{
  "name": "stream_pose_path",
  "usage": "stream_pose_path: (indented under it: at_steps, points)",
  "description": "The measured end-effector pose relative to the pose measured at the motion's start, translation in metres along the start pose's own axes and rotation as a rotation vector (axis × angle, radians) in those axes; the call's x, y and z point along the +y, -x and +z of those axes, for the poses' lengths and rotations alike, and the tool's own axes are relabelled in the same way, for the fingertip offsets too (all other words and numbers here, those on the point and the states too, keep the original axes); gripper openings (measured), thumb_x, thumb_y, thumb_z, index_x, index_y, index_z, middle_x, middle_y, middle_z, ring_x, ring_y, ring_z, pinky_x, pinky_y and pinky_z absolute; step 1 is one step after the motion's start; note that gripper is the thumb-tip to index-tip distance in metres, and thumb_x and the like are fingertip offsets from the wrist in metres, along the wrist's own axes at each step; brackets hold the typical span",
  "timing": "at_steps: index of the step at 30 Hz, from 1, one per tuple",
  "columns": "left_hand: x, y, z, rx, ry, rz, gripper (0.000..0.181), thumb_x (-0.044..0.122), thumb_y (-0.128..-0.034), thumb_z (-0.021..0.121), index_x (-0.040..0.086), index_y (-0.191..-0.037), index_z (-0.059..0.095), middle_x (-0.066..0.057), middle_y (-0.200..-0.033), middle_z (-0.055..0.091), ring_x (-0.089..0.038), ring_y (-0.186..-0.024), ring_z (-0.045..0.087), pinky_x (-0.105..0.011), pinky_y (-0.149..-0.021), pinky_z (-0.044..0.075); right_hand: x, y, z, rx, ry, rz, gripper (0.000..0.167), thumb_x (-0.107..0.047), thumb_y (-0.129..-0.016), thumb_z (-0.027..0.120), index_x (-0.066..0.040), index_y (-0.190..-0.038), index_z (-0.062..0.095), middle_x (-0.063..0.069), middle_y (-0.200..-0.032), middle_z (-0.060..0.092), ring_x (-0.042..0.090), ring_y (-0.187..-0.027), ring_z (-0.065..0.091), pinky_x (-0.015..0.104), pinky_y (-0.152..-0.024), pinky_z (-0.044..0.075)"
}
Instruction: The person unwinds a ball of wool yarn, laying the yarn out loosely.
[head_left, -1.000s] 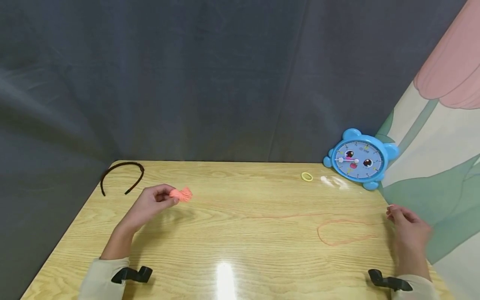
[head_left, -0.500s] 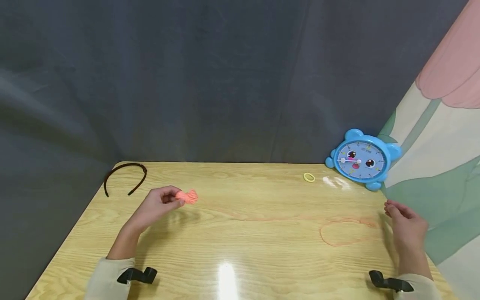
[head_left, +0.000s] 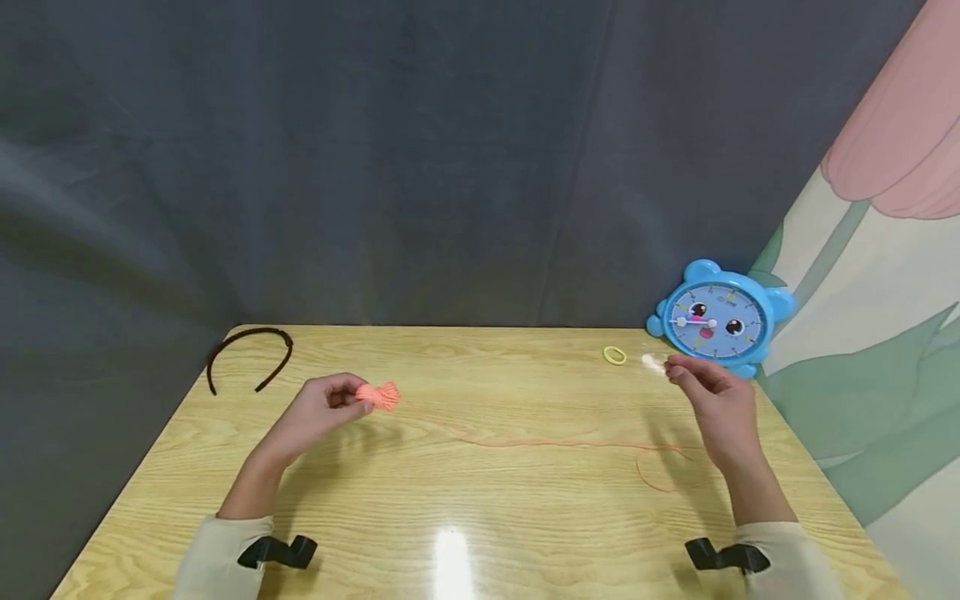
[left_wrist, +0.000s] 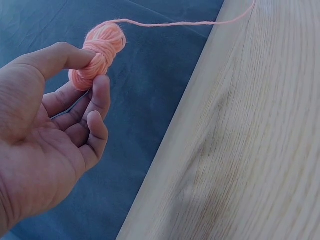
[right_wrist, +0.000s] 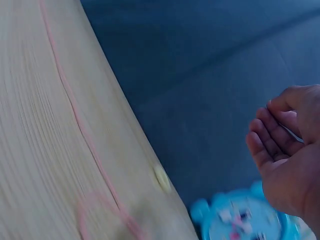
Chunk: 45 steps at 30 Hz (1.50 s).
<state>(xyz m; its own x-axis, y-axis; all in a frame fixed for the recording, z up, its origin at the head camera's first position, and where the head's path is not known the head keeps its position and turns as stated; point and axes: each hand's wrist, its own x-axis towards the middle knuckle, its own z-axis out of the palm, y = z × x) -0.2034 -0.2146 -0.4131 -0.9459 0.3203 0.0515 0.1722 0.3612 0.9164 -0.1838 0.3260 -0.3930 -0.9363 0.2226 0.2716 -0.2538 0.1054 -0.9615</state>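
Hands [head_left: 318,417] [head_left: 723,408] above table [head_left: 562,508], dark cloth [head_left: 450,167] behind

A dark blue-grey cloth [head_left: 420,150] hangs behind the bench [head_left: 525,508], soft creases running down it, and covers the left side too. On the right stands a pale patterned backdrop [head_left: 903,258], painted with a large pink petal shape [head_left: 892,158] above broad green leaf shapes [head_left: 862,392]. The bench top is light yellowish wood with fine, wavy grain. A bright white reflection [head_left: 452,558] glares near its front edge, and a smaller one [head_left: 652,362] shines toward the back right.
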Motion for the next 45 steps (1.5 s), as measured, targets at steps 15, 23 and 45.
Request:
stream_pose_path:
  at_steps: [15, 23, 45]
  points:
    - [-0.001, -0.001, 0.001, 0.010, -0.006, 0.002, 0.024, 0.019, -0.0982, 0.073, 0.001, -0.115, 0.068, -0.011, -0.100, 0.065, -0.022, -0.082, 0.061, -0.032, -0.074, 0.057, 0.010, 0.009, 0.135, -0.303, 0.031, -0.050, 0.028, -0.010, -0.100, 0.068, 0.011, -0.118, 0.068, 0.003, -0.109, 0.077, 0.003, -0.100, 0.070, 0.017, -0.088, 0.057]
    - [-0.001, 0.000, 0.002, 0.004, -0.019, 0.009, 0.024, 0.019, -0.0984, 0.072, 0.001, -0.115, 0.069, -0.011, -0.100, 0.065, -0.014, -0.081, 0.060, -0.031, -0.074, 0.057, 0.016, 0.020, 0.182, -0.383, -0.003, -0.007, 0.025, -0.012, -0.100, 0.069, 0.006, -0.118, 0.071, 0.025, -0.118, 0.071, 0.014, -0.100, 0.069, 0.021, -0.085, 0.057]
    - [0.002, 0.000, 0.002, 0.018, -0.010, 0.012, 0.025, 0.019, -0.0982, 0.073, 0.002, -0.116, 0.068, -0.012, -0.100, 0.063, -0.014, -0.082, 0.059, -0.031, -0.073, 0.056, 0.034, 0.050, 0.262, -0.631, -0.009, 0.055, 0.029, -0.013, -0.101, 0.068, 0.004, -0.124, 0.068, 0.020, -0.121, 0.070, 0.017, -0.104, 0.068, 0.019, -0.087, 0.055]
